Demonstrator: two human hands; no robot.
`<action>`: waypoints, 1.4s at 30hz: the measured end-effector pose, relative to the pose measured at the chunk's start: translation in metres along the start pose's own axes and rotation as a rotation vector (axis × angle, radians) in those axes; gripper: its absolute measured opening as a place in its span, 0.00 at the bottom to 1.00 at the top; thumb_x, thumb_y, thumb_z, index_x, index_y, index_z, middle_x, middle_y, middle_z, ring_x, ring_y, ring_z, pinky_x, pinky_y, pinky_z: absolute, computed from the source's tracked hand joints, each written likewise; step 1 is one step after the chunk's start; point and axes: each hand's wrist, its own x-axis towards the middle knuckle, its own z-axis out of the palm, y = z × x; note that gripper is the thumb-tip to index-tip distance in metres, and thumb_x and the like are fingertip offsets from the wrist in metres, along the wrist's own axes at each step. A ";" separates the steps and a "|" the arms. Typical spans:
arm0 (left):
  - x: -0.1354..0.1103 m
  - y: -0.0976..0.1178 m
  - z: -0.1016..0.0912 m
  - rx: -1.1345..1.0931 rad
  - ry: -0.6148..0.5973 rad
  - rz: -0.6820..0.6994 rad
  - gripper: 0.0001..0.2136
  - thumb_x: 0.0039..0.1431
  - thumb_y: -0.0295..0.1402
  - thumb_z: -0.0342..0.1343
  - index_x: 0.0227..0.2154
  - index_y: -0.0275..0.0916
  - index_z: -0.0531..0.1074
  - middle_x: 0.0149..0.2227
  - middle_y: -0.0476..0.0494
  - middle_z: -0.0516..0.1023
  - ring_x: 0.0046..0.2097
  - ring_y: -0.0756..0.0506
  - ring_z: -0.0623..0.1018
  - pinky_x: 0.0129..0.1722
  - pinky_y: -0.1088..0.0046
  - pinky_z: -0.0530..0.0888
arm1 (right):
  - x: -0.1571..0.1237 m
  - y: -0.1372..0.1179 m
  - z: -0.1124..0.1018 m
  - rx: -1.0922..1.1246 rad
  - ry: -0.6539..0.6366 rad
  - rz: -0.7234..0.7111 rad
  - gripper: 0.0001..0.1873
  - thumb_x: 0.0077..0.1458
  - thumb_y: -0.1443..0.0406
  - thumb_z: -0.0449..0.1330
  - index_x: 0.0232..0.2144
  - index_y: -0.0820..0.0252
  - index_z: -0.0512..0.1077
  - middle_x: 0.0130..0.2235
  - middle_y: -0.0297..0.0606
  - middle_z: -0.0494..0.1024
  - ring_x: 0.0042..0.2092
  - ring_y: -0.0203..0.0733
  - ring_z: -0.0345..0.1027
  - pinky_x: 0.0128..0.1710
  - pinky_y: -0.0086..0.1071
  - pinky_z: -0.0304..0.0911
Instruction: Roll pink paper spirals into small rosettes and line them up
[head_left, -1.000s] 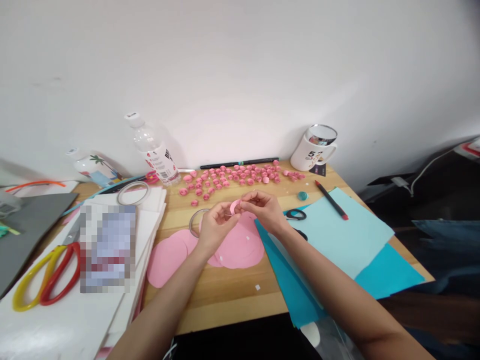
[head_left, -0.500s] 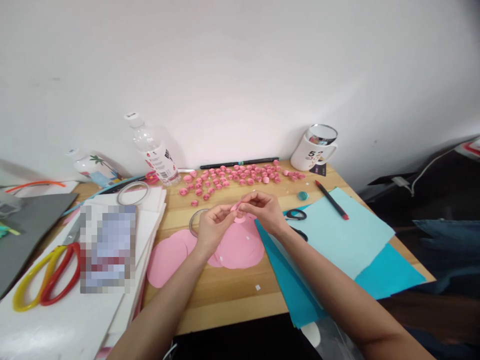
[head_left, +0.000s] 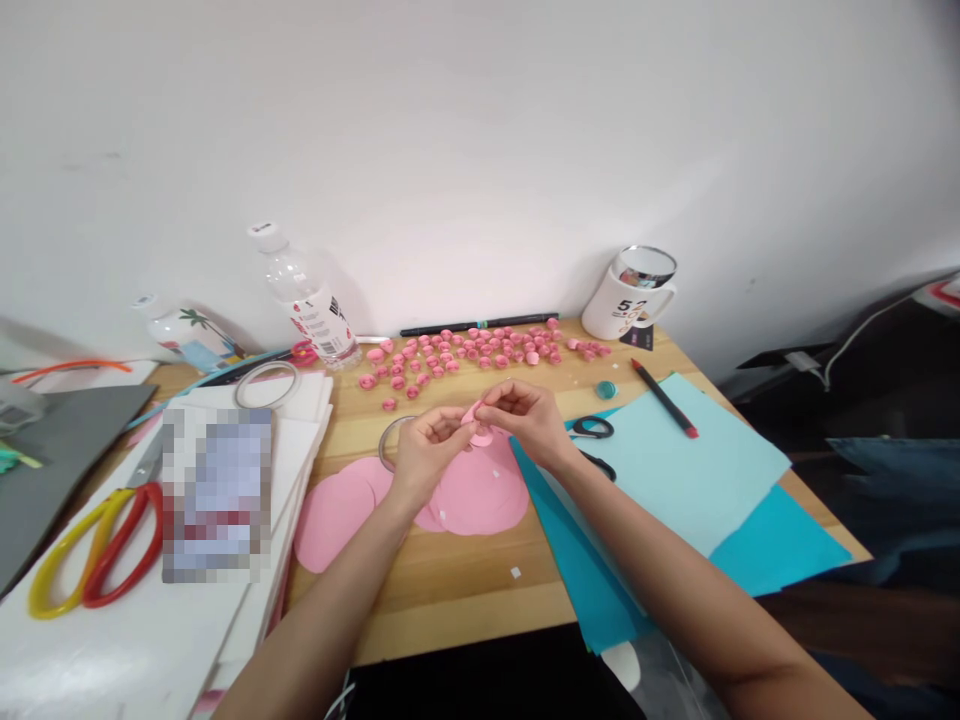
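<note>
Both sets of fingertips are pinched shut on one small pink paper coil. It's held just above the desk, about mid-width and nearer the back edge than the front. The left hand grips it from the left, the right hand from the right and slightly above. The coil sits squarely between them, so neither hand is nearer. It's too small for us to call its long axis.

Directly under the hands is a large pink disc, overlapping the smaller pink discs to its left. A clear tape ring is partly hidden by the left hand.

Just right of the right hand, black scissors lie on the edge of the light blue sheets. A red pencil lies across those sheets.

Along the back edge we see a scatter of small pink rolls, well apart from the hands, with a black pen behind them.

Containers:
- The white mug is at the back right corner; we can't see what's inside.
- The clear capped bottle is at the back left; we can't tell its contents.

Far left, a stack of white boards carries yellow-and-red scissors.
</note>
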 end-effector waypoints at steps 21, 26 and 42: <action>0.001 -0.001 0.001 -0.012 0.017 0.017 0.12 0.42 0.33 0.63 0.32 0.34 0.75 0.25 0.45 0.79 0.26 0.49 0.76 0.27 0.74 0.75 | 0.000 0.003 -0.002 -0.017 -0.029 -0.009 0.10 0.40 0.63 0.68 0.25 0.61 0.71 0.26 0.34 0.76 0.27 0.35 0.69 0.30 0.32 0.66; 0.001 0.000 0.001 0.004 -0.029 0.048 0.10 0.43 0.33 0.63 0.31 0.35 0.76 0.24 0.47 0.78 0.24 0.51 0.75 0.27 0.75 0.75 | -0.001 0.001 -0.001 -0.049 -0.001 -0.052 0.11 0.38 0.64 0.69 0.23 0.60 0.71 0.29 0.35 0.75 0.30 0.35 0.69 0.31 0.30 0.65; 0.001 0.000 0.001 -0.034 0.049 0.007 0.11 0.44 0.33 0.63 0.32 0.34 0.76 0.27 0.45 0.79 0.26 0.50 0.76 0.29 0.74 0.74 | 0.000 -0.003 -0.003 -0.100 -0.075 -0.059 0.09 0.44 0.60 0.65 0.27 0.60 0.75 0.31 0.37 0.77 0.30 0.37 0.70 0.34 0.34 0.67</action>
